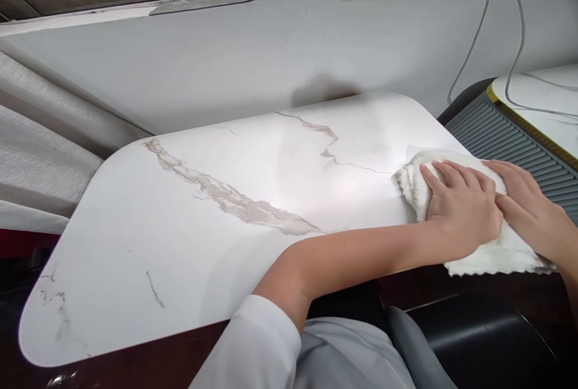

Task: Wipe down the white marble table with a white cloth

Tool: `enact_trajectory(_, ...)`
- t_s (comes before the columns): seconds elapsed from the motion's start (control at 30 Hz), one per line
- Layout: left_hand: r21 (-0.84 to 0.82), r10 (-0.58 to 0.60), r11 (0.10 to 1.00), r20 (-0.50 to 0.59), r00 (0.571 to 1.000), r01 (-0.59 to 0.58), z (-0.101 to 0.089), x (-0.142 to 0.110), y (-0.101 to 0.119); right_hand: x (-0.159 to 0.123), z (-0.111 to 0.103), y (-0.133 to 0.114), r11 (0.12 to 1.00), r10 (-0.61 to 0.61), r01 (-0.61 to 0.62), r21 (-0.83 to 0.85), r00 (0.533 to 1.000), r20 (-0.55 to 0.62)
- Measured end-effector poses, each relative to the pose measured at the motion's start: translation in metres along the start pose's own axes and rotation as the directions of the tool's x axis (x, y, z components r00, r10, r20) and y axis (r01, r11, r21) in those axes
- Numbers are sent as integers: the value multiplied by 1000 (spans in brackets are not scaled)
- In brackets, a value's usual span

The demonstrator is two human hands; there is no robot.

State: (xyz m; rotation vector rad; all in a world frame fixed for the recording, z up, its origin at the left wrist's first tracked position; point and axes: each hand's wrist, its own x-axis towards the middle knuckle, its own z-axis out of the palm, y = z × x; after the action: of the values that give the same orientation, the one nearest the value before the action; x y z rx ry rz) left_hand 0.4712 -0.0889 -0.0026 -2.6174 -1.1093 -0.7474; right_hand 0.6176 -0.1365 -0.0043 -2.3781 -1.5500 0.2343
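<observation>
A white fluffy cleaning cloth (490, 252) lies bunched and folded at the right end of a white marble-patterned tabletop (180, 262). My left hand (465, 208) reaches across from the left and presses down on it, fingers curled over the fabric. Right beside it, my right hand (528, 208) grips the same cloth, its fingertips partly hidden behind my left hand. One corner of the cloth hangs past the table's near edge. Grey-brown veins run across the glossy surface.
Behind the table stands a pale wall (217, 70) with a thin cable (521, 34) hanging at right. A grey ribbed cabinet (510, 121) with a gold-edged top adjoins the right end. White curtains (40, 148) hang at left; a black chair (487, 341) stands near me.
</observation>
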Motion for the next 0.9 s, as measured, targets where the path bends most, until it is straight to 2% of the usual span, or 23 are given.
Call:
enact_trajectory(0.23,-76,-34,996,55,998,38,21,32,-22,53,3,-6,993,-70,73,-93,997,40)
enact_trajectory(0.53,-169,-122,975,119,985,141,62,84,-79,131,9,-53,995,-58,61,-82,997,45)
enact_trajectory(0.7,-203,-166,960,146,975,194,72,106,-102,166,14,-68,994,-72,76,-78,996,56)
enact_trajectory(0.9,-240,-157,949,209,965,206,80,127,-128,193,21,-82,996,-60,63,-65,997,47)
